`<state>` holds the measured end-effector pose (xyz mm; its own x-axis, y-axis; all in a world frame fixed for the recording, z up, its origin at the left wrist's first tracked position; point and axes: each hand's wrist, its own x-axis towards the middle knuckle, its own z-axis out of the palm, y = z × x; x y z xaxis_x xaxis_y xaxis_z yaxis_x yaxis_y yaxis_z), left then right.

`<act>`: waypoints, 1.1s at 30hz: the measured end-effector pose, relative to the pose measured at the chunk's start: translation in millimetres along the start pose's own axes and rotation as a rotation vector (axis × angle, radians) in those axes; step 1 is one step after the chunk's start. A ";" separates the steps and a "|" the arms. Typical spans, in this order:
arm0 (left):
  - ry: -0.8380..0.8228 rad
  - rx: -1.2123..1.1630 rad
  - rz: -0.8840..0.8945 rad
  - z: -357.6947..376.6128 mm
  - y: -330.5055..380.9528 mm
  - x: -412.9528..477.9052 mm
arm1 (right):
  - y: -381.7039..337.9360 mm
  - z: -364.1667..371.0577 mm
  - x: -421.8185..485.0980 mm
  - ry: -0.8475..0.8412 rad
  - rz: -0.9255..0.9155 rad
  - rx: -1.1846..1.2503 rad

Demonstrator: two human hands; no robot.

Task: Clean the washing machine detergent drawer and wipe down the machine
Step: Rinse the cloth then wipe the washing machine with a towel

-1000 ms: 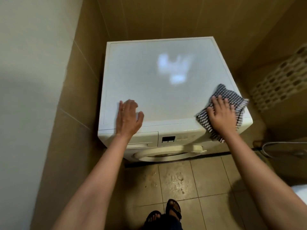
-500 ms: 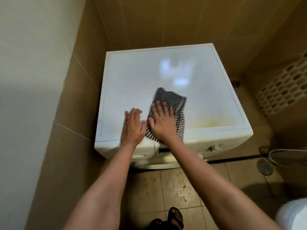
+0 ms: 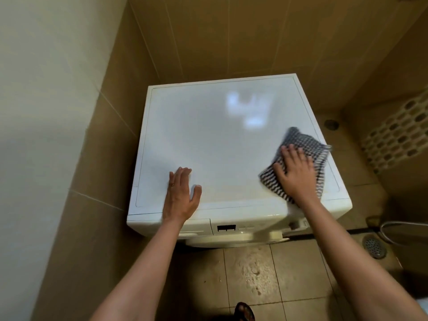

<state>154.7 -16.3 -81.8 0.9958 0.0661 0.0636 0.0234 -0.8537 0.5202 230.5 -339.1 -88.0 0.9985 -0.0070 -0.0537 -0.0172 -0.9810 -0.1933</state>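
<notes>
A white washing machine (image 3: 220, 140) stands in a tiled corner, seen from above. My left hand (image 3: 180, 195) rests flat on the front left of its top, fingers straight, a ring on one finger. My right hand (image 3: 294, 174) presses a black-and-white checked cloth (image 3: 303, 144) flat against the top near the right edge, fingers spread. The closed detergent drawer (image 3: 194, 228) sits at the front left, partly behind my left wrist. A dark display (image 3: 226, 227) is in the control panel beside it.
Tan tiled walls close in at the left and back. The tiled floor (image 3: 254, 274) in front is stained. A floor drain (image 3: 374, 247) and a metal hose (image 3: 403, 224) lie at the right. My sandalled foot (image 3: 244, 311) is at the bottom.
My right hand has swept the cloth from the front middle of the top across to the right edge. My left hand has stayed flat at the front left.
</notes>
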 end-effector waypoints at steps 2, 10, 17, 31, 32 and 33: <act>0.013 0.008 0.012 1.0 -0.1 0.8 | 12.3 -4.3 22.4 0.043 0.187 0.017; 0.059 0.014 0.068 5.9 -5.4 6.3 | -104.1 8.4 75.0 -0.040 0.067 0.056; 0.066 0.051 0.026 7.5 -13.1 7.0 | -185.2 32.9 -4.1 -0.177 -0.595 -0.005; 0.235 -0.079 -0.112 -4.7 -16.0 52.8 | 7.8 -13.4 75.5 0.017 0.279 0.015; 0.267 -0.067 -0.111 -7.9 -19.8 69.5 | 0.9 -12.3 94.2 0.015 0.294 0.020; 0.290 -0.052 -0.109 -11.1 -24.7 84.9 | -8.8 -10.8 110.8 0.012 0.300 0.023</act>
<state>237.7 16.2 -79.8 0.9208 0.3064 0.2414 0.1164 -0.8064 0.5797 341.8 -333.3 -81.7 0.9493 -0.2978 -0.1006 -0.3123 -0.9302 -0.1930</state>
